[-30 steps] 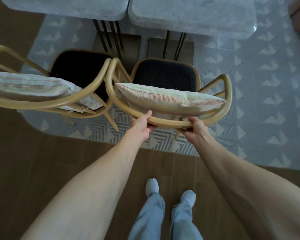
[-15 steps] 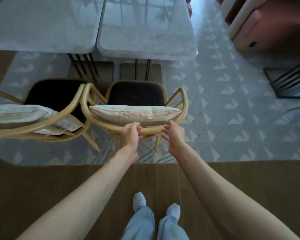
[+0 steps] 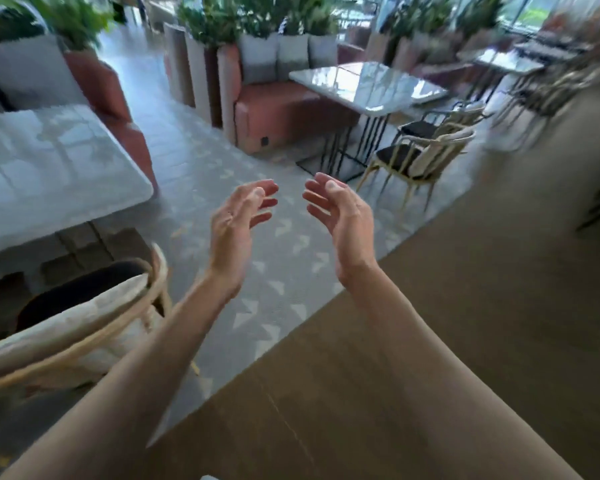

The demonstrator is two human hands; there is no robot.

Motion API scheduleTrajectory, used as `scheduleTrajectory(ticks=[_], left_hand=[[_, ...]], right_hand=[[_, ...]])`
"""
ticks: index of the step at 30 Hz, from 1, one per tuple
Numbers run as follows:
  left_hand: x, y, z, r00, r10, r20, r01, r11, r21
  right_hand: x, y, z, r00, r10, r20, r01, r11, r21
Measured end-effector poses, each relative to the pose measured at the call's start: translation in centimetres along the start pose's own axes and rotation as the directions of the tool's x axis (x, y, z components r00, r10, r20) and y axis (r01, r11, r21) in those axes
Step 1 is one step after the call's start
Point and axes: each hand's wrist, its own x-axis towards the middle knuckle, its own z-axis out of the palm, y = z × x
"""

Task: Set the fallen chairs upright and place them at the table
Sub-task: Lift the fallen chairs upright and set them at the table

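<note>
Two hands: both are raised in mid-air with nothing held; the left hand (image 3: 238,223) and the right hand (image 3: 340,211) are seen with palms turned toward each other and fingers loosely spread and slightly bent, apart from each other.
Landmark: the near desk (image 3: 49,168), a pale marble-look top, is taken as the reference for every place below.
Chairs at the near desk: one chair (image 3: 94,317) is seen upright, its dark seat tucked partly under the desk's near edge, its curved pale wooden back turned toward the viewer; one cushion (image 3: 63,327) is leaned against that back.
Hands relative to the near desk: both are held to the right of it, above the patterned rug (image 3: 278,271), clear of the chair.
Far desk: one second marble-look desk (image 3: 368,84) on black wire legs is seen well beyond and to the right of the near desk.
Chairs at the far desk: two chairs (image 3: 420,150) are counted, both upright at its right side; details are blurred.
Seating: two rust-coloured benches are seen, one (image 3: 118,109) just behind the near desk, one (image 3: 274,112) behind the far desk, the latter with three grey cushions (image 3: 284,53).
Greenery: planters (image 3: 222,19) are lined behind the benches; their number cannot be told.
Floor: wood boards (image 3: 465,323) are laid right of the rug.
</note>
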Motion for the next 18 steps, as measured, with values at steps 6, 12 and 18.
scheduleTrajectory(ticks=[6, 12, 18], left_hand=[[-9.4, 1.8, 20.0, 0.957, 0.044, 0.287, 0.008, 0.984, -0.178], [-15.4, 2.7, 33.0, 0.875, 0.081, 0.477, 0.045, 0.968, -0.246], [-15.6, 2.1, 41.1, 0.815, 0.124, 0.566, 0.063, 0.952, -0.300]], right_hand=[[-7.1, -10.6, -20.3, 0.950, -0.169, -0.265, 0.165, 0.986, -0.038], [-12.0, -17.2, -32.9, 0.853, -0.292, -0.433, 0.275, 0.956, -0.101], [-12.0, -19.2, -40.6, 0.791, -0.358, -0.496, 0.322, 0.933, -0.160]])
